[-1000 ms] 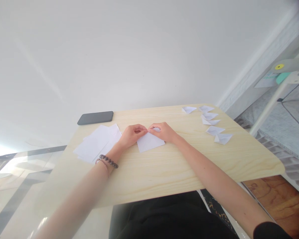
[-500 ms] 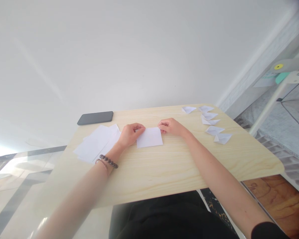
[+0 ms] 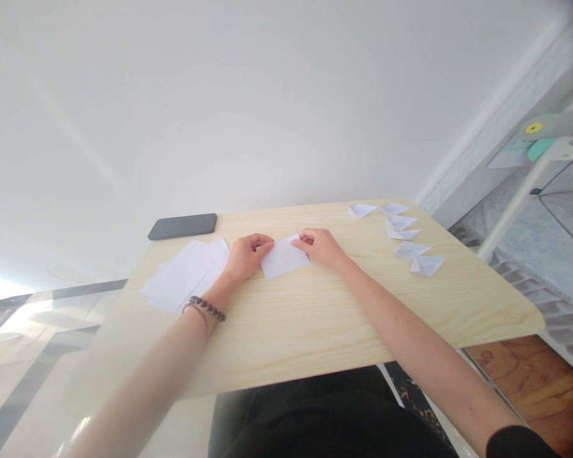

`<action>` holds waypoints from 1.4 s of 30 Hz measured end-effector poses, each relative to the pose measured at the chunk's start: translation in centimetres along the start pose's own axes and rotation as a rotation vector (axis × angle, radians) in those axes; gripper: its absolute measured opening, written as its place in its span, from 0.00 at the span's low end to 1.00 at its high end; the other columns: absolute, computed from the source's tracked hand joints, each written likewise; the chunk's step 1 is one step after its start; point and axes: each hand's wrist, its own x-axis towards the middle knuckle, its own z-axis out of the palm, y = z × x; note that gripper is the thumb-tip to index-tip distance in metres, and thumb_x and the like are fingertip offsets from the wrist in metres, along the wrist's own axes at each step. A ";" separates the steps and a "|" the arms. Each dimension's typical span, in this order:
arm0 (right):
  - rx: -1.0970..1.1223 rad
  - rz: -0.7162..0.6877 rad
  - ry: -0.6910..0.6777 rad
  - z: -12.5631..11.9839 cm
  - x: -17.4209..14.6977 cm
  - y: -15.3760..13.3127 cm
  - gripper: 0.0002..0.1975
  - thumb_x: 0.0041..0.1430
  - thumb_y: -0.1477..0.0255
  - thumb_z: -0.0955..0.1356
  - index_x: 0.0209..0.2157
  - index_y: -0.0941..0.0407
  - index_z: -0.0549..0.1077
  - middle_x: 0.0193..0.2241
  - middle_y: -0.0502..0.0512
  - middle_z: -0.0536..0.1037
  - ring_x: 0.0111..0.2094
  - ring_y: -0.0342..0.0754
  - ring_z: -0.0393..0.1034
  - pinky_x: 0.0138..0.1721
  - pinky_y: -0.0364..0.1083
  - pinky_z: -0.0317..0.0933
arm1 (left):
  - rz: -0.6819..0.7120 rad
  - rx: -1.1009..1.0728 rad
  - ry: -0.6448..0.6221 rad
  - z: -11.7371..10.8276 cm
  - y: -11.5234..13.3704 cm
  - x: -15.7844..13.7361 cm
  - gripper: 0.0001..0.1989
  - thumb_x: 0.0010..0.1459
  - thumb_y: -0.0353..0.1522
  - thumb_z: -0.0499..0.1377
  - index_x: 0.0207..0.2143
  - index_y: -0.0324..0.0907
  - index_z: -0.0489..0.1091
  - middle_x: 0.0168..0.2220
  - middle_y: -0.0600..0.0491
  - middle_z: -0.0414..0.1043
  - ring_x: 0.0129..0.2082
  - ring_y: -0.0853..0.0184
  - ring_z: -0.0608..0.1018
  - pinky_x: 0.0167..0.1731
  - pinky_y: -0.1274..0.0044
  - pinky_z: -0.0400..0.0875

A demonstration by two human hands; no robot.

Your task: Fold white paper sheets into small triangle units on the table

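Between my hands is a small white sheet of paper (image 3: 285, 259), turned at a slight angle above or on the wooden table. My left hand (image 3: 247, 256) pinches its upper left corner between thumb and fingers. On the upper right edge, my right hand (image 3: 319, 245) grips the same sheet, thumb on top. Whether the sheet is folded double I cannot tell. Just left of my left hand lies a spread pile of white paper sheets (image 3: 181, 275).
Several folded paper boats (image 3: 427, 265) stand along the table's right side. A black phone (image 3: 183, 226) lies at the back left of the light wooden table (image 3: 286, 337). Behind the table rises a white wall (image 3: 267, 102). A white metal frame (image 3: 516, 197) stands at the right.
The sheet has tilted, its right side rising, and shifted slightly left. My right hand has moved left, closer to my left hand, with its thumb further onto the paper.
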 end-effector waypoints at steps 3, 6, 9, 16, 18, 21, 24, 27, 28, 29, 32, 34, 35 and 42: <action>-0.011 0.026 0.076 0.2 0.1 0.3 0.12 0.50 0.63 0.64 0.25 0.58 0.71 0.23 0.50 0.72 0.23 0.40 0.63 0.26 0.40 0.54 | 0.109 0.224 -0.017 0.1 -0.1 -0.1 0.15 0.51 0.40 0.54 0.39 0.43 0.71 0.40 0.50 0.71 0.37 0.64 0.72 0.39 0.73 0.65; -0.070 -0.005 0.122 0.3 0.2 0.5 0.10 0.50 0.64 0.65 0.26 0.57 0.72 0.24 0.51 0.74 0.23 0.41 0.63 0.28 0.40 0.56 | 0.293 0.439 -0.071 0.2 -0.2 -0.2 0.15 0.52 0.40 0.53 0.41 0.46 0.71 0.46 0.51 0.66 0.46 0.60 0.66 0.49 0.68 0.58; -0.167 -0.071 0.130 0.6 0.1 0.5 0.10 0.52 0.66 0.64 0.28 0.56 0.73 0.27 0.51 0.74 0.24 0.41 0.63 0.30 0.42 0.56 | 0.364 0.576 -0.111 0.2 -0.2 -0.4 0.17 0.55 0.41 0.51 0.45 0.47 0.68 0.45 0.50 0.65 0.48 0.59 0.63 0.49 0.65 0.57; -0.348 -0.311 0.010 0.6 -1.3 -0.1 0.16 0.59 0.69 0.58 0.45 0.54 0.70 0.40 0.55 0.72 0.41 0.48 0.64 0.41 0.46 0.58 | 0.400 0.752 -0.111 0.1 0.2 -0.5 0.18 0.58 0.40 0.47 0.46 0.45 0.67 0.40 0.48 0.64 0.42 0.60 0.67 0.43 0.67 0.60; -0.368 -0.378 -0.034 0.4 -1.7 -0.2 0.18 0.60 0.69 0.57 0.49 0.54 0.67 0.43 0.56 0.71 0.44 0.49 0.62 0.45 0.48 0.57 | 0.418 0.794 -0.109 0.1 0.4 -0.5 0.17 0.58 0.39 0.46 0.45 0.45 0.68 0.39 0.48 0.64 0.40 0.61 0.67 0.42 0.68 0.60; -0.332 -0.428 -0.060 0.2 -1.8 0.1 0.18 0.60 0.69 0.57 0.49 0.54 0.67 0.44 0.56 0.70 0.45 0.49 0.61 0.47 0.49 0.57 | 0.428 0.850 -0.113 0.2 0.7 -0.5 0.17 0.59 0.39 0.45 0.44 0.45 0.68 0.38 0.48 0.64 0.38 0.63 0.68 0.40 0.70 0.61; -0.251 -0.468 -0.055 0.1 -1.5 0.5 0.16 0.60 0.71 0.58 0.46 0.53 0.70 0.43 0.55 0.71 0.43 0.46 0.63 0.46 0.48 0.58 | 0.427 0.873 -0.104 0.3 0.8 -0.5 0.18 0.59 0.39 0.45 0.48 0.44 0.64 0.38 0.48 0.63 0.37 0.62 0.68 0.39 0.70 0.61; -0.209 -0.487 -0.052 -0.1 -1.3 1.0 0.15 0.59 0.73 0.59 0.44 0.52 0.72 0.42 0.54 0.72 0.42 0.46 0.64 0.45 0.48 0.59 | 0.434 0.900 -0.108 0.3 0.8 -0.5 0.20 0.59 0.39 0.45 0.51 0.44 0.62 0.39 0.47 0.63 0.38 0.62 0.68 0.39 0.70 0.61; -0.204 -0.490 -0.055 -0.2 -1.2 1.1 0.15 0.59 0.73 0.59 0.44 0.52 0.72 0.42 0.54 0.73 0.42 0.46 0.64 0.45 0.48 0.59 | 0.438 0.911 -0.114 0.2 0.8 -0.5 0.19 0.60 0.39 0.45 0.51 0.44 0.61 0.39 0.47 0.62 0.38 0.62 0.68 0.39 0.70 0.61; -0.203 -0.493 -0.060 -0.3 -1.2 1.2 0.15 0.59 0.74 0.59 0.44 0.52 0.72 0.42 0.53 0.73 0.43 0.46 0.64 0.46 0.48 0.59 | 0.441 0.920 -0.119 0.2 0.8 -0.5 0.19 0.60 0.39 0.45 0.52 0.44 0.61 0.39 0.47 0.62 0.38 0.62 0.68 0.39 0.70 0.61; -0.223 -0.511 -0.078 -0.5 -1.1 1.2 0.15 0.58 0.75 0.59 0.44 0.53 0.72 0.42 0.54 0.73 0.43 0.46 0.64 0.46 0.49 0.59 | 0.451 0.936 -0.133 0.1 0.8 -0.5 0.20 0.60 0.38 0.44 0.53 0.46 0.59 0.39 0.48 0.62 0.37 0.63 0.68 0.39 0.70 0.61; -0.243 -0.524 -0.083 -0.6 -1.1 1.2 0.15 0.58 0.76 0.59 0.44 0.53 0.72 0.43 0.54 0.73 0.43 0.46 0.64 0.46 0.49 0.59 | 0.451 0.946 -0.134 0.1 0.9 -0.6 0.19 0.60 0.37 0.44 0.53 0.48 0.59 0.39 0.48 0.62 0.37 0.64 0.68 0.39 0.71 0.61; -0.252 -0.530 -0.084 -0.6 -1.1 1.2 0.16 0.57 0.77 0.59 0.44 0.53 0.72 0.42 0.54 0.73 0.43 0.47 0.63 0.46 0.50 0.59 | 0.451 0.949 -0.132 0.2 0.9 -0.6 0.19 0.60 0.37 0.44 0.53 0.49 0.60 0.39 0.48 0.62 0.37 0.64 0.68 0.39 0.71 0.61; -0.292 -0.539 -0.082 -0.5 -1.4 0.9 0.18 0.54 0.80 0.60 0.44 0.54 0.72 0.42 0.54 0.72 0.42 0.47 0.62 0.47 0.51 0.58 | 0.467 0.957 -0.108 0.3 0.8 -0.6 0.17 0.61 0.37 0.44 0.50 0.51 0.63 0.38 0.50 0.62 0.35 0.65 0.68 0.38 0.72 0.61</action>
